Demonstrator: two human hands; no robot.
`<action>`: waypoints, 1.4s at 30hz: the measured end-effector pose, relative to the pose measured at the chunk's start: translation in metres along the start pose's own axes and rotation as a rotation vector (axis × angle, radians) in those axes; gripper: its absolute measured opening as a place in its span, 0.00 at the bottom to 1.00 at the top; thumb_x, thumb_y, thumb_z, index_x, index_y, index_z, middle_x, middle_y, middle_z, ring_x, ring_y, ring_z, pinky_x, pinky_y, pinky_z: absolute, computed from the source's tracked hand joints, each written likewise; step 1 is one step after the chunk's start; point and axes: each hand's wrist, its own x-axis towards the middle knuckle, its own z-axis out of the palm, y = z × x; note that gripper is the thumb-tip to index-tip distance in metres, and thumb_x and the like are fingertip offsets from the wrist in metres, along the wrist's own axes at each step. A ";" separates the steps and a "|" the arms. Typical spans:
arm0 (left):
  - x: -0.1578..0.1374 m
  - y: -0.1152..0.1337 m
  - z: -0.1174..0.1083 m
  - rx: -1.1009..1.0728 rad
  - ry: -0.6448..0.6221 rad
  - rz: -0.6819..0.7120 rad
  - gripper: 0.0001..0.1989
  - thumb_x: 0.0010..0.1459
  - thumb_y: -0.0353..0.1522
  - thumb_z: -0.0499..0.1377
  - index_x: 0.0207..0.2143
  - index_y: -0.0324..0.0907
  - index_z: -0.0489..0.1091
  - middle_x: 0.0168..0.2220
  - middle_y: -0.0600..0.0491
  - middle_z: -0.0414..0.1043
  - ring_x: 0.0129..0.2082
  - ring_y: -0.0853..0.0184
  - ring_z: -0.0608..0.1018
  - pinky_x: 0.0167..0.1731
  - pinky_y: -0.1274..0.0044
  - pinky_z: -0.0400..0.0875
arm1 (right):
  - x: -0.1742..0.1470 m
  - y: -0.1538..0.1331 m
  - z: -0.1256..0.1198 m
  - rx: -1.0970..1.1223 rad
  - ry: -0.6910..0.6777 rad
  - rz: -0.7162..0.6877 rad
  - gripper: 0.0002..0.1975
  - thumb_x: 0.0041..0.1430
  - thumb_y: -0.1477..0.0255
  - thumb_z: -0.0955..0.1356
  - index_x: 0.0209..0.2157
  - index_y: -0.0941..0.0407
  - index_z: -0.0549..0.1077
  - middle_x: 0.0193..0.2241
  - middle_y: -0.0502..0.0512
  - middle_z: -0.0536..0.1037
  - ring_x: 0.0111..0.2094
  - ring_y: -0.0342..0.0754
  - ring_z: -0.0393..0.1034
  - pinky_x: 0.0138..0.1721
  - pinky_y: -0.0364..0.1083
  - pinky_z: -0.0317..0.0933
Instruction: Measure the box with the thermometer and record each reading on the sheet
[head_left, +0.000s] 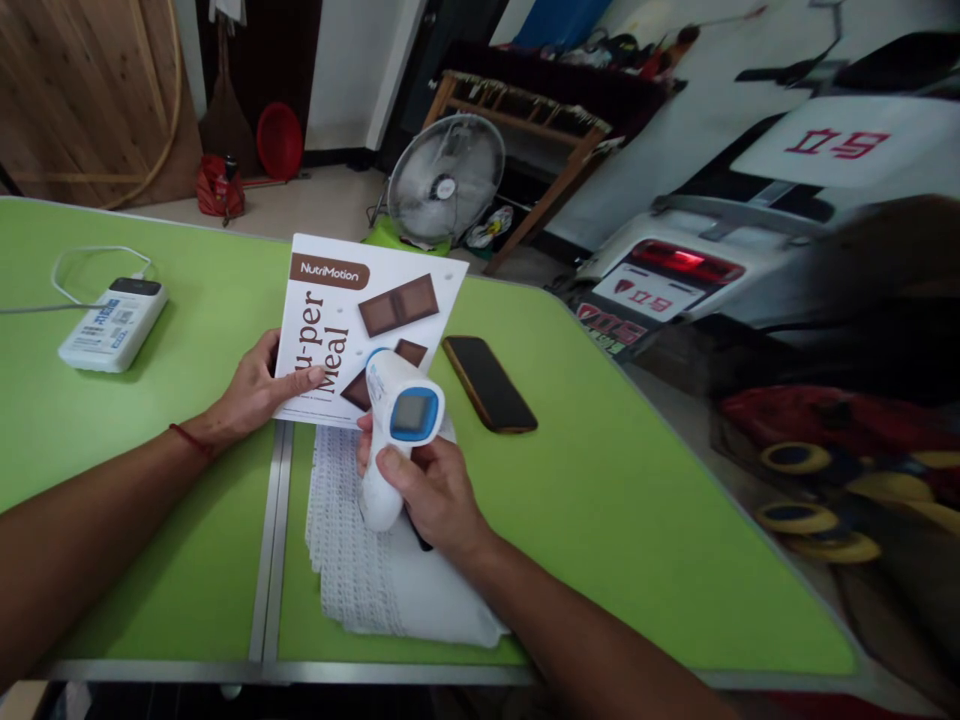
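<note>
Above the far end of the printed white bundle (375,590), the left hand (259,392) pinches the NutriMotion pack (360,337) by thumb and fingers, the closed right hand (441,497) aiming the thermometer (388,420) at it, no legible reading showing whether measuring is done or left.

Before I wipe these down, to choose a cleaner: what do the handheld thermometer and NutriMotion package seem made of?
Handheld thermometer: probably hard plastic, smooth, by its moulded curves. NutriMotion package: likely printed card, given its flat face and crisp edges; gloss unclear.
</note>
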 end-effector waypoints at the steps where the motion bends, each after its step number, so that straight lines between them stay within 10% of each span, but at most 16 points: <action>1: 0.000 0.001 0.000 0.003 -0.002 0.001 0.30 0.46 0.47 0.72 0.45 0.40 0.69 0.45 0.45 0.77 0.48 0.52 0.78 0.43 0.63 0.75 | 0.000 0.000 0.000 -0.003 -0.002 0.000 0.16 0.50 0.55 0.75 0.29 0.53 0.74 0.25 0.49 0.74 0.26 0.44 0.67 0.29 0.47 0.64; 42: -0.001 0.003 0.002 -0.014 0.010 -0.019 0.31 0.44 0.45 0.73 0.46 0.40 0.68 0.45 0.46 0.76 0.47 0.55 0.78 0.44 0.65 0.75 | -0.003 -0.006 0.002 -0.042 -0.023 0.040 0.18 0.50 0.52 0.74 0.28 0.52 0.71 0.24 0.48 0.71 0.27 0.45 0.64 0.30 0.49 0.63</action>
